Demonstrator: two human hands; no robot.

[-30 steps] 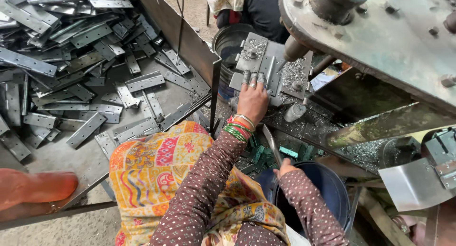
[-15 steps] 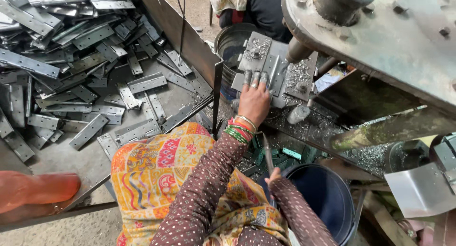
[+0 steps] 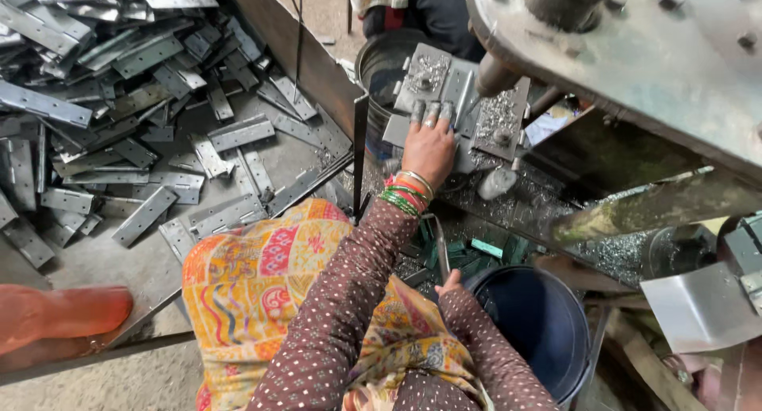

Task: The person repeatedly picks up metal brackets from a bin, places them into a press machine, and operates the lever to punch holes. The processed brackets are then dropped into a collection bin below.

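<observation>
Two hands work at a drill press table (image 3: 468, 101) strewn with metal shavings; the left hand (image 3: 429, 145), bangles at the wrist, lies with fingers spread flat on a grey metal plate (image 3: 397, 129) upon that table; the right hand (image 3: 451, 284), below the table and beside a dark blue bucket (image 3: 540, 324), grips a thin rod (image 3: 441, 248); left of the table, perforated metal strips (image 3: 143, 101) lie heaped.

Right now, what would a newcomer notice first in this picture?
First the left hand, with bangles at the wrist, pressing a flat metal plate on the press bed at top centre. Next, the big heap of grey metal strips filling the upper left. Lower down, the right hand holds a thin rod beside a dark blue bucket.
</observation>
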